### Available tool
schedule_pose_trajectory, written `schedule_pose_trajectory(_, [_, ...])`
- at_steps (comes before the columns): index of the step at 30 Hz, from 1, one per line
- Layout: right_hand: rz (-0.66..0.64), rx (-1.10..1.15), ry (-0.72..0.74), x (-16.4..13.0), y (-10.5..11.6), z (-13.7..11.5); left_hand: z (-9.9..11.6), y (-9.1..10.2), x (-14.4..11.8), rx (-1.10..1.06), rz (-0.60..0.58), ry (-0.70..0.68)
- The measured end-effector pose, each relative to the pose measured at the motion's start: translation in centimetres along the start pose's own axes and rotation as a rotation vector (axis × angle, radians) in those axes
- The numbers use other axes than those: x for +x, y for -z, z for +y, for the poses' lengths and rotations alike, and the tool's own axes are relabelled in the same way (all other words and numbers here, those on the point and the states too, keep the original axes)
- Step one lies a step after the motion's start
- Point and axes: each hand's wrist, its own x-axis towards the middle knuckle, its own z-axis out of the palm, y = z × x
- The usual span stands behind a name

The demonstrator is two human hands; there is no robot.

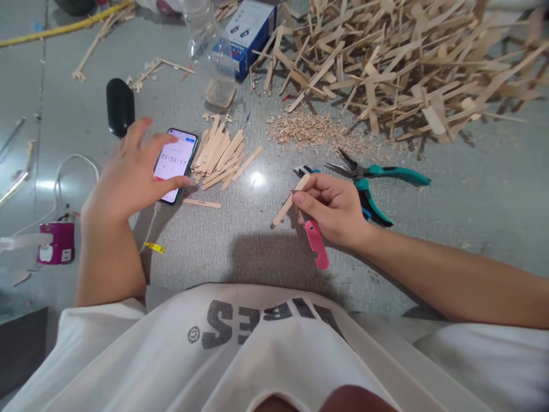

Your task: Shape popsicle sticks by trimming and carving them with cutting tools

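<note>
My left hand [128, 171] is spread over a smartphone [175, 166] lying on the table, its screen showing a timer at 03:53:17. The thumb crosses the lower part of the screen and one finger reaches its upper edge; I cannot tell whether they touch. My right hand [332, 206] pinches a wooden craft stick [283, 210], tilted, together with a small pink-handled knife [316, 245] whose handle hangs below the fingers. Just right of the phone lies a small heap of craft sticks [218, 151], with a single stick [202, 203] below it.
Teal-handled pliers [394, 173] and another teal-handled tool [373, 209] lie behind my right hand. Wood chips [304, 130] and a large pile of sticks [386, 68] spread beyond. A clear bottle [206, 46], blue-white box [251, 31], black case [120, 106] and purple charger [55, 243] stand around.
</note>
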Motion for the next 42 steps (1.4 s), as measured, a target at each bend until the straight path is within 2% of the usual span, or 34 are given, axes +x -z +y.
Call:
schedule_pose_trajectory(8, [-0.006, -0.033, 0.011, -0.1, 0.0, -0.4, -0.6, 0.0, -0.3, -0.058, 0.134, -0.038])
schedule_pose_trajectory(15, [-0.023, -0.055, 0.015, 0.0, 0.0, -0.6, -1.4, -1.0, 0.4, -0.118, 0.172, -0.111])
schedule_pose_trajectory(23, [-0.018, -0.052, 0.014, 0.0, 0.0, -0.7, -2.2, -1.3, 0.7, -0.212, 0.187, -0.154])
schedule_pose_trajectory(31, [-0.03, -0.046, 0.016, 0.0, 0.0, -0.5, -1.7, -1.0, 0.3, -0.143, 0.178, -0.147])
schedule_pose_trajectory(36, [-0.03, -0.059, 0.026, 0.0, 0.0, -0.6, -2.9, -1.4, 0.8, -0.137, 0.181, -0.167])
schedule_pose_trajectory(40, [-0.028, -0.079, 0.03, 0.0, -0.1, -0.7, -4.3, -2.7, 2.1, -0.152, 0.274, -0.26])
schedule_pose_trajectory(42, [-0.025, -0.084, 0.026, 0.0, -0.1, -0.7, -3.7, -3.4, 2.4, -0.167, 0.355, -0.321])
